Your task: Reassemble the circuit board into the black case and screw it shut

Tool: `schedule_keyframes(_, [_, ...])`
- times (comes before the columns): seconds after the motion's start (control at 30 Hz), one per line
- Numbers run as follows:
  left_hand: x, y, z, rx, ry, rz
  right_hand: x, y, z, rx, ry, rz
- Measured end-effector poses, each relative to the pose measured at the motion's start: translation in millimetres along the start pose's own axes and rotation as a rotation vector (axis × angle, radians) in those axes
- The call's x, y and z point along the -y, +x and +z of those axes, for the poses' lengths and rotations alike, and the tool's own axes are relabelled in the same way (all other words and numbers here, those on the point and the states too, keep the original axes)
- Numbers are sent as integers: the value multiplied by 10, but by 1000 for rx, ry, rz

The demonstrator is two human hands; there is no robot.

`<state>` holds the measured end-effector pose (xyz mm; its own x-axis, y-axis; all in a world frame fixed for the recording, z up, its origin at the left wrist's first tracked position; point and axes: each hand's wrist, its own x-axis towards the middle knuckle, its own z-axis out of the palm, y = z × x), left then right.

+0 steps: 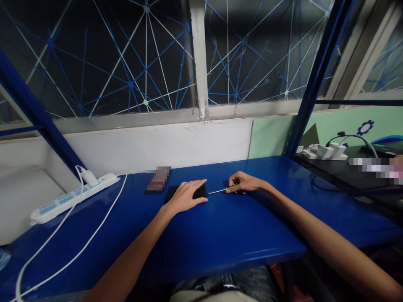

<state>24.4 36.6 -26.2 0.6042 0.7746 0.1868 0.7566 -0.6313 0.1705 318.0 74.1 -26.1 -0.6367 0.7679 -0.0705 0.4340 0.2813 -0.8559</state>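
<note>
My left hand (185, 197) lies spread and flat over a black, flat, rectangular device (199, 191), covering much of it. Between thumb and fingers of my right hand (241, 183) is a slim screwdriver (217, 191), its handle mostly hidden by the fingers. The thin metal shaft points left, and its tip is at the right edge of the device; whether it touches cannot be made out. A few tiny specks, too small to name, lie on the blue table (239, 226) just below the shaft.
A phone (158, 179), partly blurred out, lies behind my left hand. At the left are a white power strip (75, 197) and a looping white cable (103, 222). Blue metal posts (302, 121) rise at both sides. Another power strip (327, 152) stands on a black desk at right.
</note>
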Motion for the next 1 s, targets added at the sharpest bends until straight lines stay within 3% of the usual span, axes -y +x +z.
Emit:
schedule_keyframes(0.17, [3,-5,-112,87,-50,-56,59,-14,11,-63,-138,-21])
schedule_keyframes(0.33, [212,-31,-161,181,-16,-135,65,-8,22,-99,-121,-80])
schedule_keyframes(0.47, [321,-45,-135,196,20,-191,59,-33,2,-94,-66,-59])
schedule_keyframes(0.6, [288,-37,-109,197,50,-204,67,-63,-5,-41,-49,-28])
schedule_keyframes(0.77, [268,-33,-114,210,52,-200,59,-38,26,-105,-135,-40])
schedule_keyframes(1.0, [337,-33,-87,204,30,-182,1,-10,30,-130,-44,-55])
